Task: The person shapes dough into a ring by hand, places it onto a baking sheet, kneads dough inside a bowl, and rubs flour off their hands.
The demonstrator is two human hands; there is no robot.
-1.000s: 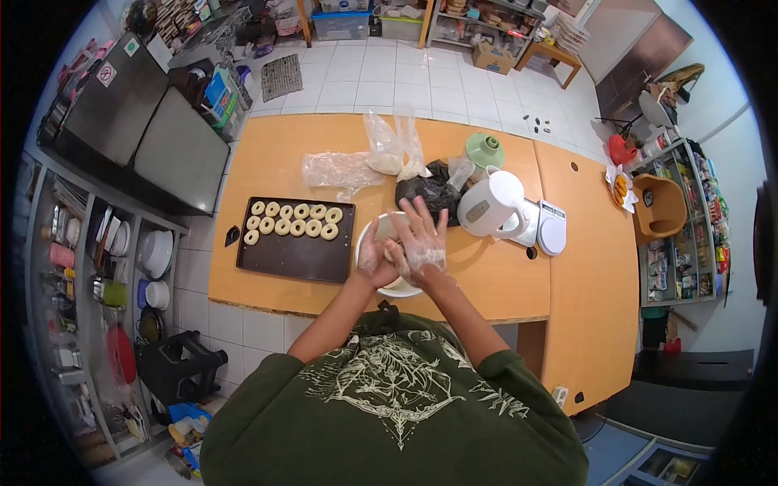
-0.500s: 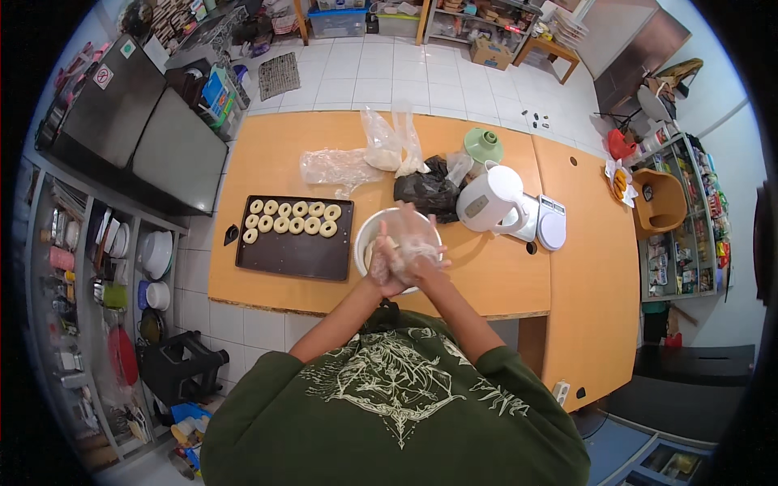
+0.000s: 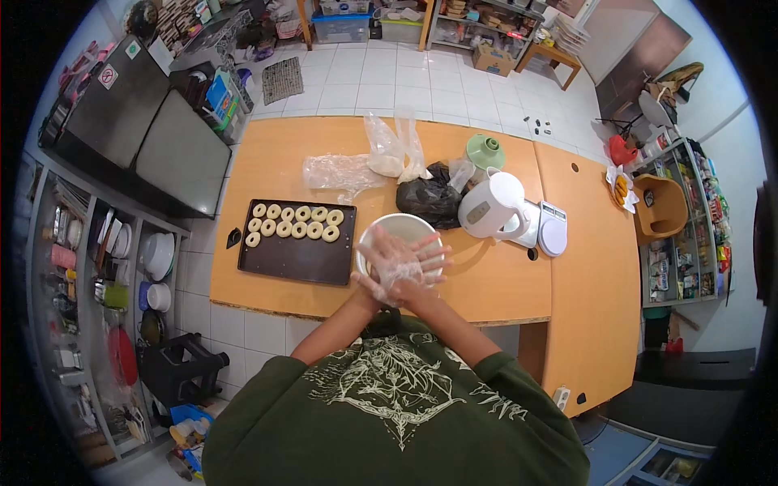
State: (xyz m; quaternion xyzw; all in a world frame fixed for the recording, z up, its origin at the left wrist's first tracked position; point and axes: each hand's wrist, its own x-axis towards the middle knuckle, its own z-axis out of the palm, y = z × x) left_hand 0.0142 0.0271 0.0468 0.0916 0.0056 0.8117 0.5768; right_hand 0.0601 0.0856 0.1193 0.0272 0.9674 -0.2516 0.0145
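Both my hands are over a white bowl, one laid across the other with the palms meeting. My left hand has its fingers stretched out. Against it lies my right hand, its fingers also apart. A thin whitish, see-through layer covers parts of both hands; whether it is plastic or something wet, I cannot tell. What lies in the bowl is mostly hidden under the hands. Left of it, a dark baking tray carries several pale dough rings in rows toward its far side.
Behind the bowl are a black plastic bag, clear bags of white powder and a crumpled clear sheet. To the right stand a white electric kettle, a green lidded container and a white kitchen scale.
My hands have rubbed across each other, and the fingers are now spread wider over the bowl. The view has shifted slightly; the tray and rings stay in place.
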